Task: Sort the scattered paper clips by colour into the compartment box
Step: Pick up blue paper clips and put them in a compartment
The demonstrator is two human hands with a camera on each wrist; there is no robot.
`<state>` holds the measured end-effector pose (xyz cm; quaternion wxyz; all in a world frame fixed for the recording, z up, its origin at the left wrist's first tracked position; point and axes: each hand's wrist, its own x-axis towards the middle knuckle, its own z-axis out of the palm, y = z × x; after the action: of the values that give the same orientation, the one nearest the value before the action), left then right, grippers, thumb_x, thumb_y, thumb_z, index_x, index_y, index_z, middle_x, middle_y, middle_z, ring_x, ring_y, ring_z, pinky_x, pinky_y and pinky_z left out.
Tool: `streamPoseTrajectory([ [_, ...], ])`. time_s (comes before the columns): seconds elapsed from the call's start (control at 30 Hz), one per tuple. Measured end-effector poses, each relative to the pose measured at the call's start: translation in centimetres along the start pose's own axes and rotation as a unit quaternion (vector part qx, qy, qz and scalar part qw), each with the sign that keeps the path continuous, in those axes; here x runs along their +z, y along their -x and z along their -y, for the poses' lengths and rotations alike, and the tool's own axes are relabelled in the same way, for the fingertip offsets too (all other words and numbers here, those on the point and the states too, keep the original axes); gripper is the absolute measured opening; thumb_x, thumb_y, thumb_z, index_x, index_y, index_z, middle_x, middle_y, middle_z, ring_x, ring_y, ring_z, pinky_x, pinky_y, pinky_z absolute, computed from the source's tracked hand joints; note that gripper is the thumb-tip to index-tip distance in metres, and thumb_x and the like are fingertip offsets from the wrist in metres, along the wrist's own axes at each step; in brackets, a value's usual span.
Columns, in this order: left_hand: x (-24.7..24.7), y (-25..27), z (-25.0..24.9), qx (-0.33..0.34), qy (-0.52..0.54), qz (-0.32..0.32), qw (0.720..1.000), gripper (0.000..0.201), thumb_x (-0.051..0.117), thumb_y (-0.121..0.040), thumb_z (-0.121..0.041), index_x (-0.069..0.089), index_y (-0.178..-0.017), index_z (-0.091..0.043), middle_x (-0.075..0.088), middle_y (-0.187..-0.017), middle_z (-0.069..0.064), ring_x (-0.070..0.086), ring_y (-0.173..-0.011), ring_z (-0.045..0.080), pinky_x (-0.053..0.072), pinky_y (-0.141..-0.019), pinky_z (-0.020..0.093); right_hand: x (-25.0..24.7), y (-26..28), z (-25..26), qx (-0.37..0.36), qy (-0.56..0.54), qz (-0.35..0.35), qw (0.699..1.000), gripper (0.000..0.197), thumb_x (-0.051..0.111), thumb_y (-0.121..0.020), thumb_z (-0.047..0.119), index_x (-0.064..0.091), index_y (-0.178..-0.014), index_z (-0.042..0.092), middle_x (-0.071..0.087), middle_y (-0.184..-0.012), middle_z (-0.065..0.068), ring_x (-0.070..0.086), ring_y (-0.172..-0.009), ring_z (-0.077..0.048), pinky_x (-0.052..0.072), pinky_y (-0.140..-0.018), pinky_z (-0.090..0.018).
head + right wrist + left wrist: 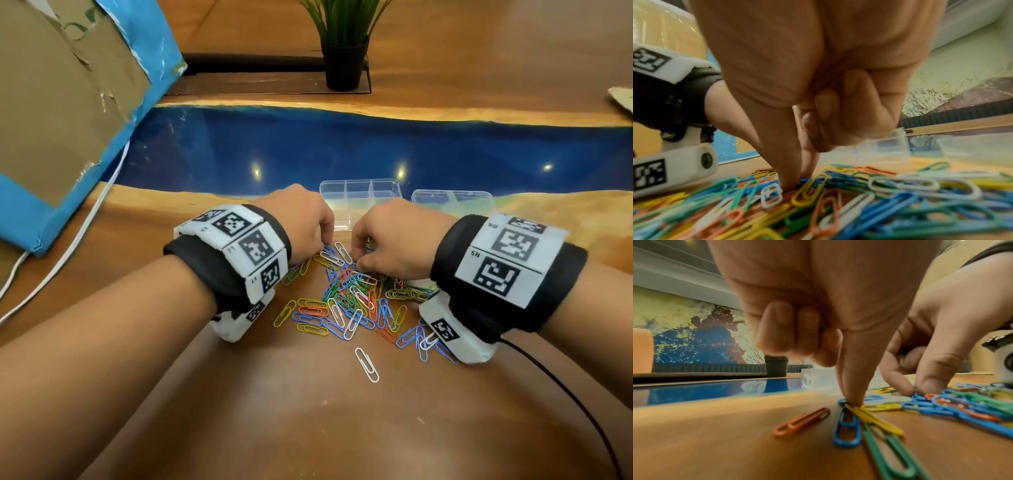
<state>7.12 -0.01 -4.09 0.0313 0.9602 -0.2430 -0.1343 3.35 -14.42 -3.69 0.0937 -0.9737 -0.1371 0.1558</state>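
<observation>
The paper clips (346,301) heaped in the middle of the frame are blue, green, yellow, orange-red and white, lying on a warm brown wood counter (308,411) crossed by a glossy deep-blue band (342,147). The compartment box (359,197) is clear and colourless. Both wrist bands (507,260) are black with white panels of black square-code patterns; at the upper left stands brown cardboard (51,102) edged in light blue, and at the top a green plant (342,17) in a black pot (344,65).

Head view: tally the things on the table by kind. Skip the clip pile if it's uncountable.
clear compartment boxes: 2
potted plant: 1
hands: 2 (left hand, right hand)
cables: 2 (white cable, black cable)
Total: 7
paper clips: tangled multicolour pile, not countable.
</observation>
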Motion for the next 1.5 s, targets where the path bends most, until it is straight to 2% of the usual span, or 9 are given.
streamPoseTrajectory([
  [0.37, 0.6, 0.5, 0.5, -0.021, 0.042, 0.03, 0.998, 0.021, 0.066, -0.071, -0.027, 0.053, -0.057, -0.02, 0.05, -0.054, -0.007, 0.046, -0.054, 0.007, 0.038, -0.05, 0.022, -0.7, 0.7, -0.4, 0.023, -0.173, 0.032, 0.984, 0.015, 0.06, -0.08, 0.023, 0.052, -0.068, 0.018, 0.059, -0.063, 0.004, 0.049, -0.057, -0.009, 0.039, -0.057, -0.024],
  [0.47, 0.4, 0.8, 1.0, -0.022, 0.065, 0.02, 0.997, 0.025, 0.064, -0.074, -0.028, 0.048, -0.057, -0.019, 0.048, -0.056, -0.006, 0.044, -0.056, 0.01, 0.038, -0.056, 0.025, -0.5, 0.8, -0.5, 0.037, -0.384, 0.069, 0.92, 0.014, 0.055, -0.082, 0.002, 0.053, -0.073, 0.012, 0.064, -0.074, -0.015, 0.053, -0.052, -0.014, 0.043, -0.048, -0.023],
  [0.6, -0.4, 1.4, 1.8, -0.031, 0.184, 0.019, 0.982, 0.024, 0.063, -0.071, -0.026, 0.044, -0.058, -0.019, 0.052, -0.055, -0.004, 0.045, -0.05, 0.012, 0.038, -0.057, 0.027, 0.0, 0.5, -0.5, 0.069, -0.543, 0.092, 0.832, 0.026, 0.042, -0.087, -0.005, 0.063, -0.093, 0.009, 0.051, -0.065, -0.004, 0.051, -0.049, -0.012, 0.042, -0.041, -0.017],
  [0.7, -0.1, 2.2, 2.5, -0.034, 0.325, 0.024, 0.945, 0.015, 0.058, -0.055, -0.02, 0.043, -0.057, -0.018, 0.051, -0.046, -0.002, 0.042, -0.039, 0.014, 0.036, -0.049, 0.022, -0.2, 0.2, -0.2, 0.095, -0.57, 0.098, 0.81, 0.029, 0.036, -0.086, -0.003, 0.063, -0.082, 0.005, 0.046, -0.069, -0.006, 0.053, -0.05, -0.012, 0.045, -0.042, -0.015],
  [0.83, 0.7, 2.8, 3.2, -0.03, 0.427, 0.033, 0.903, 0.012, 0.052, -0.055, -0.011, 0.041, -0.061, -0.013, 0.047, -0.036, -0.004, 0.041, -0.031, 0.012, 0.032, -0.039, 0.015, -0.4, 0.7, 0.5, 0.07, -0.532, 0.094, 0.838, 0.023, 0.033, -0.079, -0.005, 0.05, -0.064, 0.003, 0.042, -0.053, -0.01, 0.04, -0.038, -0.013, 0.033, -0.035, -0.017],
  [1.0, 1.7, 2.7, 2.8, -0.05, 0.511, 0.067, 0.856, 0.015, 0.049, -0.067, -0.005, 0.047, -0.077, -0.016, 0.043, -0.039, -0.006, 0.036, -0.029, 0.008, 0.035, -0.037, 0.017, 0.2, 3.3, 1.3, -0.024, -0.118, 0.128, 0.984, 0.014, 0.056, -0.08, 0.026, 0.064, -0.078, 0.014, 0.055, -0.061, 0.005, 0.048, -0.058, -0.011, 0.043, -0.059, -0.026],
  [1.13, 1.8, 2.2, 2.9, -0.102, 0.479, 0.095, 0.867, 0.027, 0.032, -0.083, 0.005, 0.047, -0.065, -0.008, 0.041, -0.04, 0.003, 0.046, -0.031, 0.015, 0.043, -0.04, 0.018, 1.1, 4.9, 2.4, -0.021, 0.015, 0.105, 0.994, 0.016, 0.062, -0.08, 0.035, 0.065, -0.079, 0.019, 0.059, -0.067, 0.004, 0.056, -0.073, -0.016, 0.045, -0.066, -0.027],
  [1.33, 0.2, 2.7, 3.4, -0.166, 0.482, 0.052, 0.859, 0.007, 0.037, -0.053, -0.01, 0.04, -0.055, -0.004, 0.042, -0.064, 0.017, 0.04, -0.046, 0.025, 0.038, -0.038, 0.018, 1.4, 4.7, 2.5, -0.015, 0.045, 0.059, 0.997, 0.022, 0.059, -0.085, 0.033, 0.068, -0.088, 0.014, 0.066, -0.086, -0.006, 0.061, -0.088, -0.023, 0.046, -0.071, -0.026],
  [1.5, 0.2, 2.8, 4.4, -0.155, 0.319, 0.035, 0.934, 0.013, 0.056, -0.065, -0.027, 0.052, -0.06, -0.016, 0.047, -0.058, 0.004, 0.042, -0.049, 0.022, 0.033, -0.048, 0.021, 1.5, 4.4, 2.7, -0.019, 0.038, 0.065, 0.997, 0.02, 0.053, -0.083, 0.023, 0.068, -0.084, 0.011, 0.068, -0.086, -0.01, 0.061, -0.085, -0.026, 0.053, -0.075, -0.033],
])
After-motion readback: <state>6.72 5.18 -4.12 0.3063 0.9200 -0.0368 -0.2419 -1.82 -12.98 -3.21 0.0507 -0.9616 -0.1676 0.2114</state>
